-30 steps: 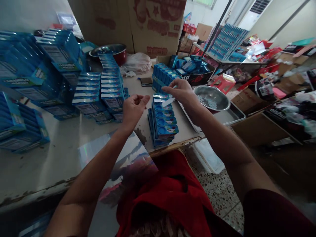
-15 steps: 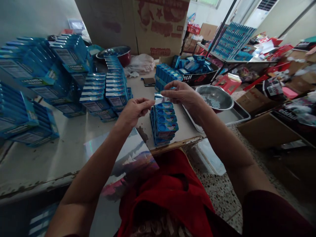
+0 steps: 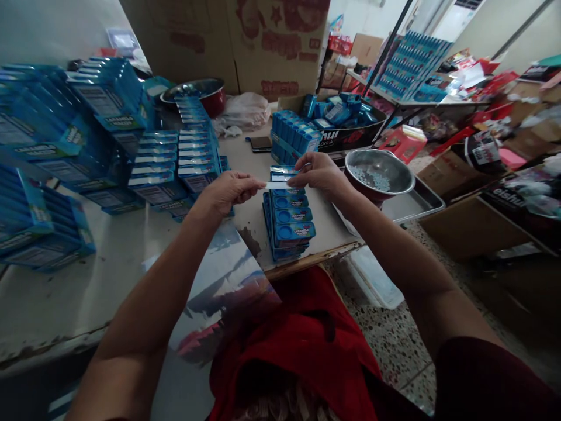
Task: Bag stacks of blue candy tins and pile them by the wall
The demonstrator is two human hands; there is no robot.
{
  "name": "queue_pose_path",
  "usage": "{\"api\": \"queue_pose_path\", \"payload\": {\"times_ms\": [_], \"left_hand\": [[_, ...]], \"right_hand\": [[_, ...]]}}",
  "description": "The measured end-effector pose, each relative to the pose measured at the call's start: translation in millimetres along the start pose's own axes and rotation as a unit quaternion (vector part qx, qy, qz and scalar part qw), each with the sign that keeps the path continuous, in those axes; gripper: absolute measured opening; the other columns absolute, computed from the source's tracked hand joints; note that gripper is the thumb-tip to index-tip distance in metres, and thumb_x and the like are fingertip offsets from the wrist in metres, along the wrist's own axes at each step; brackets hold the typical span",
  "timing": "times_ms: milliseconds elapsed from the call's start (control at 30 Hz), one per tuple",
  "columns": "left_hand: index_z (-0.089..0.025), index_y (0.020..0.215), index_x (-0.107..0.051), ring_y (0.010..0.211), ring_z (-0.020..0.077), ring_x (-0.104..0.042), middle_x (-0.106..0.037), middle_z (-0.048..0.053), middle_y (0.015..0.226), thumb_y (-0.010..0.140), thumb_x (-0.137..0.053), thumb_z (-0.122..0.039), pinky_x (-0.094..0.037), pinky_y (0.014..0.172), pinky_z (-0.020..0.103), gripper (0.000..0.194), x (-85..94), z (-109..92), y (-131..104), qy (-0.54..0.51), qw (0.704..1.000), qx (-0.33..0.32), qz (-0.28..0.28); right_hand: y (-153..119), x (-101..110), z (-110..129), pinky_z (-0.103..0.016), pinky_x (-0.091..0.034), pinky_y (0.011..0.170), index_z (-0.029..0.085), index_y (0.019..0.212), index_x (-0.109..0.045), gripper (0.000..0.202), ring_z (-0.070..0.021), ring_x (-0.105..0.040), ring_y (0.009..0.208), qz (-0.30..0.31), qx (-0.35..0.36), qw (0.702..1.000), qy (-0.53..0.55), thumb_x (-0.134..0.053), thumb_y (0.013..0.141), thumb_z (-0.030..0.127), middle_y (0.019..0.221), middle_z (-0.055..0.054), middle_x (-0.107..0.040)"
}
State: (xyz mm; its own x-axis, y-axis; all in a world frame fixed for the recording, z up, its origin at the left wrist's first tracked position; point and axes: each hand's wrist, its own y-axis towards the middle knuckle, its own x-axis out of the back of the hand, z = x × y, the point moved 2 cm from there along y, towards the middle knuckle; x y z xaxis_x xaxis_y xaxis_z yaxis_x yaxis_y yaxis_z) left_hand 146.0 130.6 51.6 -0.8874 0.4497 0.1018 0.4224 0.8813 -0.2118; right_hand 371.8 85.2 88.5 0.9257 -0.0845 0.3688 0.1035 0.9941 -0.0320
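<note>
A short white strip (image 3: 277,185) is stretched level between my two hands. My left hand (image 3: 234,190) pinches its left end, fingers closed. At the other end, the fingertips of my right hand (image 3: 318,173) are closed on it. Directly beneath lies a stack of blue caramel boxes (image 3: 293,231), each with a round recess on its upper face. The strip crosses over the far part of this stack; whether it touches a box I cannot tell.
Tall piles of blue boxes (image 3: 162,181) fill the table's left side. Behind the stack are more upright boxes (image 3: 291,137) and a carton (image 3: 368,131) of blue packs. At right, a metal bowl (image 3: 379,175) with small pale pieces stands on a metal tray (image 3: 421,202).
The strip has gone from slanted to level, and more of it shows between my hands. My left hand has shifted slightly left, my right hand slightly lower.
</note>
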Motion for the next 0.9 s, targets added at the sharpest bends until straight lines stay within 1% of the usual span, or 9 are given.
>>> {"api": "queue_pose_path", "payload": {"times_ms": [167,300,433,533,600,700,800,867,900], "left_hand": [[-0.017,0.057,-0.06,0.048,0.0052,-0.035,-0.046,-0.003,0.056,0.072,-0.08,-0.026,-0.02,0.046,0.022,0.026,-3.0,10,7,-0.008,1.0,0.014,0.008],[-0.018,0.057,-0.061,0.047,0.0057,-0.033,-0.046,-0.003,0.055,0.067,-0.083,-0.03,-0.018,0.045,0.022,0.027,-2.5,17,10,-0.011,1.0,0.008,0.005],[-0.019,0.057,-0.061,0.047,0.0063,-0.033,-0.045,-0.004,0.053,0.063,-0.089,-0.035,-0.02,0.045,0.022,0.033,-3.1,28,12,-0.029,0.999,0.0,0.031],[-0.018,0.063,-0.065,0.048,0.006,-0.036,-0.047,-0.004,0.056,0.06,-0.093,-0.038,-0.021,0.047,0.022,0.035,-10.3,41,17,-0.07,0.997,0.005,0.044],[-0.018,0.069,-0.067,0.05,0.006,-0.038,-0.05,-0.004,0.059,0.058,-0.097,-0.04,-0.023,0.048,0.021,0.039,-20.2,52,19,-0.118,0.992,0.012,0.043],[-0.018,0.073,-0.064,0.051,0.0065,-0.042,-0.052,-0.004,0.063,0.063,-0.1,-0.043,-0.025,0.049,0.022,0.044,-39.9,69,22,-0.195,0.98,0.032,0.031],[-0.018,0.07,-0.058,0.051,0.0065,-0.041,-0.049,-0.004,0.061,0.071,-0.098,-0.037,-0.025,0.05,0.024,0.045,-56.8,80,21,-0.256,0.964,0.066,0.019],[-0.018,0.07,-0.057,0.052,0.007,-0.041,-0.048,-0.005,0.061,0.074,-0.096,-0.033,-0.027,0.052,0.025,0.042,-60.5,82,16,-0.27,0.961,0.061,0.006],[-0.018,0.071,-0.058,0.053,0.0075,-0.042,-0.049,-0.005,0.061,0.076,-0.095,-0.033,-0.028,0.053,0.025,0.04,-58.4,82,11,-0.258,0.965,0.044,-0.005]], "right_hand": [[10,-3,-12,-0.027,-0.042,0.053,0.023,0.078,-0.056,0.04,-0.0169,-0.06,0.057,0.008,0.01,0.999,-0.041,-0.089,0.064,0.004,0.059,0.004,-0.058],[15,-4,-20,-0.029,-0.043,0.054,0.024,0.081,-0.057,0.04,-0.0171,-0.059,0.059,0.004,0.024,0.998,-0.06,-0.089,0.063,0.009,0.061,0.005,-0.058],[15,-4,-20,-0.03,-0.041,0.058,0.024,0.082,-0.059,0.043,-0.0174,-0.056,0.066,-0.019,0.045,0.991,-0.127,-0.093,0.058,0.014,0.069,0.003,-0.059],[12,-2,-17,-0.029,-0.037,0.062,0.023,0.08,-0.058,0.045,-0.0174,-0.053,0.074,-0.055,0.073,0.977,-0.191,-0.096,0.056,0.018,0.074,0.003,-0.058],[9,1,-17,-0.029,-0.034,0.063,0.023,0.076,-0.057,0.045,-0.0165,-0.05,0.074,-0.067,0.085,0.971,-0.213,-0.098,0.056,0.024,0.072,0.003,-0.055],[6,8,-26,-0.029,-0.029,0.059,0.023,0.071,-0.056,0.046,-0.0137,-0.045,0.066,-0.029,0.034,0.985,-0.17,-0.1,0.059,0.031,0.067,0.005,-0.052],[7,14,-41,-0.031,-0.025,0.055,0.025,0.07,-0.054,0.05,-0.011,-0.041,0.056,-0.01,-0.046,0.997,-0.059,-0.102,0.058,0.031,0.062,0.006,-0.05],[6,16,-45,-0.034,-0.023,0.053,0.027,0.071,-0.055,0.049,-0.0092,-0.041,0.052,-0.004,-0.072,0.997,-0.002,-0.103,0.06,0.028,0.062,0.005,-0.051],[3,17,-44,-0.035,-0.023,0.052,0.027,0.073,-0.058,0.047,-0.0089,-0.043,0.051,0.003,-0.081,0.997,0.014,-0.103,0.062,0.028,0.063,0.004,-0.053]]}}
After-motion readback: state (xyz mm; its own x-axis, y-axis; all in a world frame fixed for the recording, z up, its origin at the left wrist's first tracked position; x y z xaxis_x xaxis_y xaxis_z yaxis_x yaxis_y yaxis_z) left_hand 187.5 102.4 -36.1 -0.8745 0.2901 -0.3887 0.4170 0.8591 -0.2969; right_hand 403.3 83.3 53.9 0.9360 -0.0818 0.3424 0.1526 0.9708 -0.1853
